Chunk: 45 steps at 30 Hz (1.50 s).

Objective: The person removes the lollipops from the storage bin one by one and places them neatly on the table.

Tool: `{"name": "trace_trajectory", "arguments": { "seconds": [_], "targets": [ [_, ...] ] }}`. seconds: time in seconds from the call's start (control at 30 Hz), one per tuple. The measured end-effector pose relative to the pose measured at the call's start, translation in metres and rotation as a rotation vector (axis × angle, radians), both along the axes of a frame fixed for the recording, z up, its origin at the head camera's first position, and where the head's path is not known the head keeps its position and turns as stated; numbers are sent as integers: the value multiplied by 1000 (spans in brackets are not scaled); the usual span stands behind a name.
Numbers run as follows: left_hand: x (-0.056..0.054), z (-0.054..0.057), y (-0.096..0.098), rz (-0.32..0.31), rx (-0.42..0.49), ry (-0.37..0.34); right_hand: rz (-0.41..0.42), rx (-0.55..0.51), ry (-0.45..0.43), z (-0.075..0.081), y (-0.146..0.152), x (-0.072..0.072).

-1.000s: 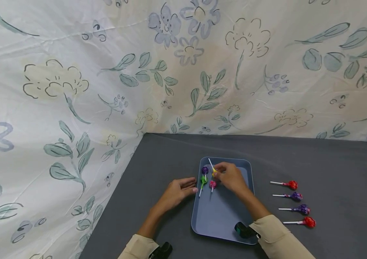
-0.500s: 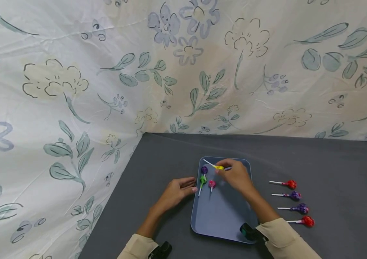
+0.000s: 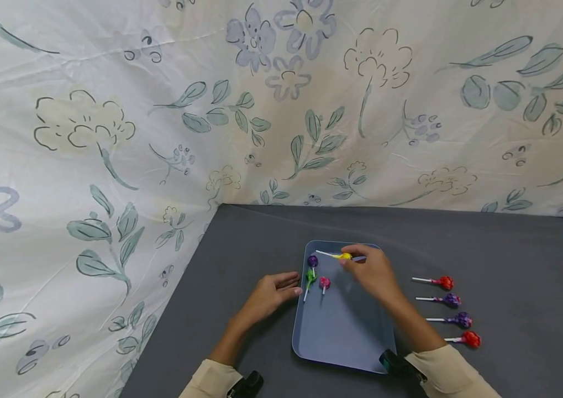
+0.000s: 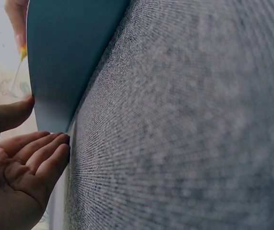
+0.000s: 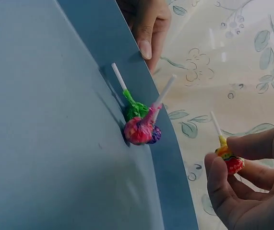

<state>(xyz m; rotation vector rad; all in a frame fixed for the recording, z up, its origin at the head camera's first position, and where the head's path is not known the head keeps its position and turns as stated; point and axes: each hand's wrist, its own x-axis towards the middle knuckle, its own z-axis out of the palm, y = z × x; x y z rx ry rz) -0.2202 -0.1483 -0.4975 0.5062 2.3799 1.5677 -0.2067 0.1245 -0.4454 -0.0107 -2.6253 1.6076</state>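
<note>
My right hand (image 3: 372, 271) pinches a yellow-wrapped lollipop (image 5: 229, 157) by its head, thumb and fingertips around the wrapper. Its white stick points left in the head view, above the far end of the blue-grey tray (image 3: 343, 337). At the tray's left side, my left hand (image 3: 268, 298) has its fingers extended, with fingertips and thumb right at the rim. Inside the tray lie a purple lollipop (image 3: 312, 260), a green lollipop (image 3: 310, 276) and a pink lollipop (image 3: 324, 283), grouped near the upper left.
To the tray's right, two red lollipops and two purple ones lie in a column on the dark grey cloth, from the far red lollipop (image 3: 445, 282) to the near red lollipop (image 3: 471, 339). A floral curtain (image 3: 281, 110) hangs behind the table.
My right hand has shifted right with the yellow lollipop, whose stick has swung from steeply upward to nearly level, pointing left. My left hand has stayed at the tray's edge.
</note>
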Motion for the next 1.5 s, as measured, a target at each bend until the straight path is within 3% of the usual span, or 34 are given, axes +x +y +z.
{"name": "trace_trajectory", "arguments": {
  "seconds": [0.3, 0.7, 1.1, 1.5],
  "targets": [
    [-1, 0, 1, -6, -2, 2, -38, 10, 0, 4, 18, 10],
    [-2, -3, 1, 2, -25, 9, -25, 40, 31, -4, 43, 23],
    [-1, -3, 1, 8, -20, 8, -83, 95, 66, -9, 78, 41],
    [1, -1, 1, 5, -20, 11, -121, 63, 57, -16, 111, 51]
  ]
}}
